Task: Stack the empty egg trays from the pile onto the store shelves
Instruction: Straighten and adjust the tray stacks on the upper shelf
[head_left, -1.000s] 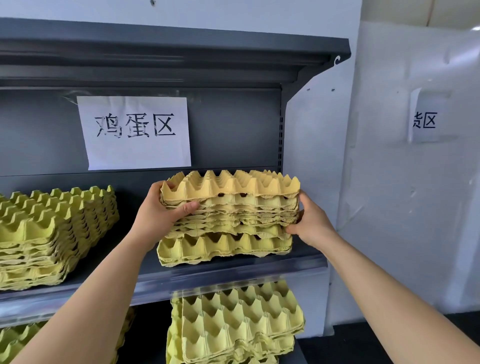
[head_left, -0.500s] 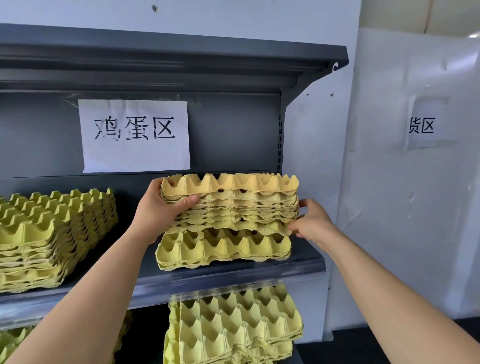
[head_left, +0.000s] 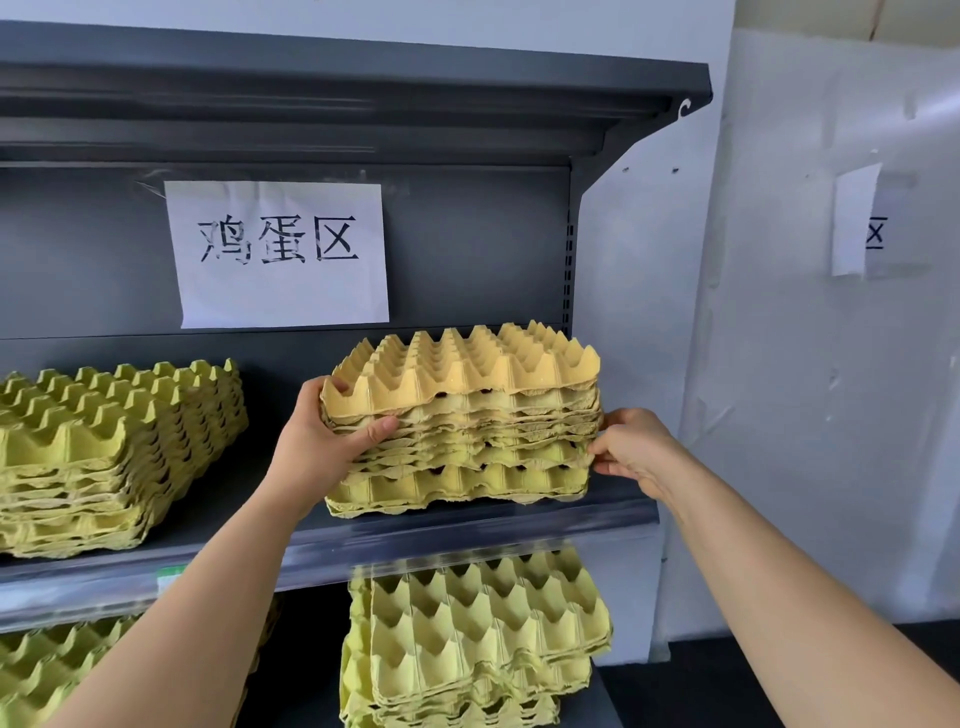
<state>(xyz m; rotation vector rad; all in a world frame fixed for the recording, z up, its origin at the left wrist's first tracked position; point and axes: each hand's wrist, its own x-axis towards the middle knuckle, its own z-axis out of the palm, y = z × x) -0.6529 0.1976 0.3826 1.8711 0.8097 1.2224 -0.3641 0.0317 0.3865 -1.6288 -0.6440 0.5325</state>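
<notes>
Egg trays (head_left: 462, 421) of yellow pulp sit nested in one stack at the centre right of the frame, resting on the middle shelf (head_left: 467, 530) of a dark grey store rack. The left hand (head_left: 322, 441) grips the stack's left side: its thumb lies across the front of the upper trays and its fingers curl over the top tray's left rim. The right hand (head_left: 631, 444) reaches in from the lower right, fingers bent, their tips pinching the stack's right edge low down near the corner. Both forearms rise from the bottom of the frame.

The bottom tray's front edge lies just behind the shelf's front lip. The stack's right side stands near the rack's slotted upright (head_left: 569, 249). A bare strip of dark shelf separates it from a second tray stack (head_left: 114, 452) at the left. Open room remains above, up to the upper shelf (head_left: 363, 93), and a paper sign (head_left: 280, 254) with three handwritten characters hangs on the back panel. Under the shelf, a lower tray stack (head_left: 478, 639) juts forward past the lip, and another pile (head_left: 52, 670) shows at the lower left. A white wall (head_left: 805, 364) stands to the right of the rack.

Compared with a second ago, the left hand keeps the same grip, while the right hand has slipped from cupping the stack's side to touching it with fingertips only.
</notes>
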